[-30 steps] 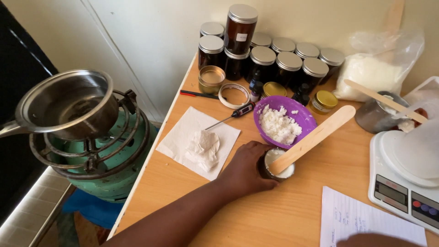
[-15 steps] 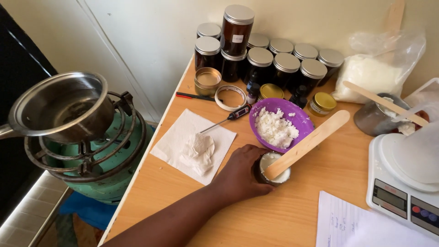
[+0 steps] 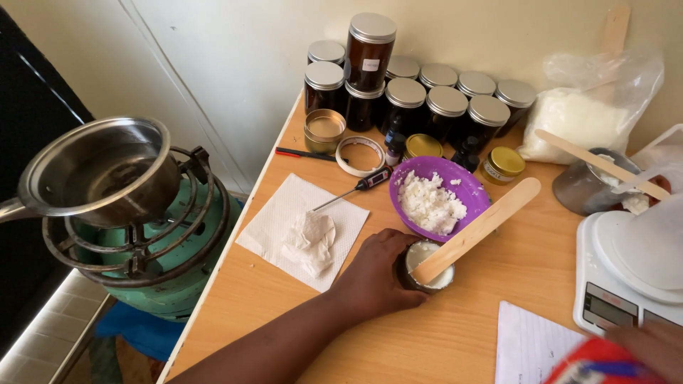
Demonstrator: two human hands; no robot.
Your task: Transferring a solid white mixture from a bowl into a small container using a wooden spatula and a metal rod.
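1. Centrally, the left hand (image 3: 376,274) was seen wrapped around a small dark jar (image 3: 425,266), fingers curled closed against its side, so that the jar was held steady on the wooden table (image 3: 455,334).
2. A wide wooden stick (image 3: 478,229) was propped in the jar's white contents, its free end slanted up over the rim of the purple bowl (image 3: 441,193); no hand was on it.
3. The right hand (image 3: 651,348) was caught only at the lower right corner, beside something red and blue (image 3: 596,366); whether that was gripped could not be told.
4. The step in hand was judged to be the steadying of the filled jar, with stirring or filling paused.
5. A grip on the stick by the free hand was judged to be what the next move would call for, the jar being kept from tipping under the stick's leverage.
6. The left forearm was stretched in from the lower left, low over the table, wrist nearly straight.
7. Just behind the jar, the purple bowl held crumbly white flakes; a probe thermometer (image 3: 353,188) lay between it and a paper napkin (image 3: 302,231).
8. Farther back, dark lidded jars (image 3: 427,96) were ranked against the wall, a kitchen scale (image 3: 629,277) stood at right, and a steel saucepan (image 3: 99,171) sat on a green gas burner (image 3: 163,274) off the table's left edge.
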